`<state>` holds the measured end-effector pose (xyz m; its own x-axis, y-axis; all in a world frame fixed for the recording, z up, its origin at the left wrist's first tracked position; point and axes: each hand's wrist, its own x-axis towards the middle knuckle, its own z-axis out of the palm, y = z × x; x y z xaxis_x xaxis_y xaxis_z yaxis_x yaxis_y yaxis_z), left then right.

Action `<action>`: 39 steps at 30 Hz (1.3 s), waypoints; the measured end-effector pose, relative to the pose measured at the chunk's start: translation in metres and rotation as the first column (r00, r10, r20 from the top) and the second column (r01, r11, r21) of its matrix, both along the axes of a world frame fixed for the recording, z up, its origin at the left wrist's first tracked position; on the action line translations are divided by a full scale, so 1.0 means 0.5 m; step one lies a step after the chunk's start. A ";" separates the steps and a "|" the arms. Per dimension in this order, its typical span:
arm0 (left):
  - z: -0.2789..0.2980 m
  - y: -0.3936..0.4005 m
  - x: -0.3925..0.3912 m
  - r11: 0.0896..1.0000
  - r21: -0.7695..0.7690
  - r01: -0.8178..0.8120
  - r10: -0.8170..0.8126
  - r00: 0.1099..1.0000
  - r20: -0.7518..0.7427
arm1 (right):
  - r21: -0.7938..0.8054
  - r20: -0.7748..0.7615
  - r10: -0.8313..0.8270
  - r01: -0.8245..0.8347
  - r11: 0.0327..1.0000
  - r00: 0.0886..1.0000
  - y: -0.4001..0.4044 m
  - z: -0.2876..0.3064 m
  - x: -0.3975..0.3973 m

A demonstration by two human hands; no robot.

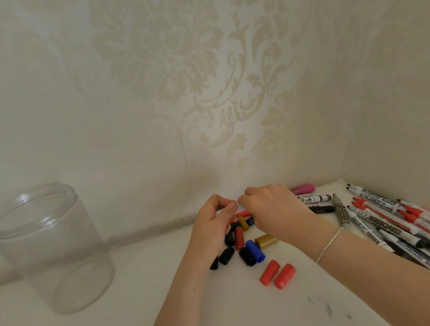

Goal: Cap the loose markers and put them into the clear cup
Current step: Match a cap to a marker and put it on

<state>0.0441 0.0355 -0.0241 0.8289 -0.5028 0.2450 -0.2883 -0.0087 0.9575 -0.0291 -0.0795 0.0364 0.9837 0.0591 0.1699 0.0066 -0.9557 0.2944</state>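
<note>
both hands meet over the caps (243,240) near the wall: the left hand (213,222) has its fingers curled with thumb and fingertips pinched together, and something reddish seems to sit at the pinch, though i can't tell whether it's a cap or a marker end. the right hand (271,209) is curled knuckles-up just beside it; what its fingers hold, if anything, is hidden under the hand, so i cannot tell. the markers (383,221) lie heaped on the right against the corner, many with bare tips, a pink one (303,189) at the back by the wall. the cup (48,250) stands well apart on the left, with nothing in it that i can see. risks, as i judge them: caps are round and lie loose, so a brushing wrist could roll the two red caps (278,273) toward the table (221,316) edge; colours could get mismatched, since black and red caps lie mixed; a half-pressed cap could pop off when dropped in the cup; bare tips could smear the table or the forearm resting near the heap; and the long reach to the cup could tip it.
</note>
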 end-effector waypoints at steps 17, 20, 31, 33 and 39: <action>-0.044 0.028 0.064 0.841 0.425 -0.335 0.242 0.935 0.259 | 0.860 0.178 -0.449 0.084 0.504 0.876 -0.091 -0.026 -0.005; -0.051 0.012 0.058 0.779 0.534 -0.328 0.190 0.936 0.297 | 0.917 0.188 -0.469 0.017 0.399 0.863 -0.087 -0.032 -0.007; -0.048 0.002 0.043 0.696 0.607 -0.384 0.208 0.917 0.341 | 0.985 0.155 -0.433 -0.102 0.142 0.888 -0.058 -0.025 0.003; -0.049 0.004 0.041 0.732 0.582 -0.354 0.218 0.931 0.292 | 0.987 0.153 -0.416 -0.115 0.114 0.896 -0.054 -0.027 0.005; -0.017 0.003 0.029 0.945 0.087 -0.315 0.315 0.949 0.018 | 0.974 0.178 -0.418 -0.220 -0.055 0.891 -0.044 -0.024 0.003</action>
<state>0.0586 0.0369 -0.0328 0.9477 -0.2359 0.2151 -0.2607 -0.1831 0.9479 -0.0277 -0.1015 0.0244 0.7957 -0.5687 0.2083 0.0993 -0.2168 -0.9712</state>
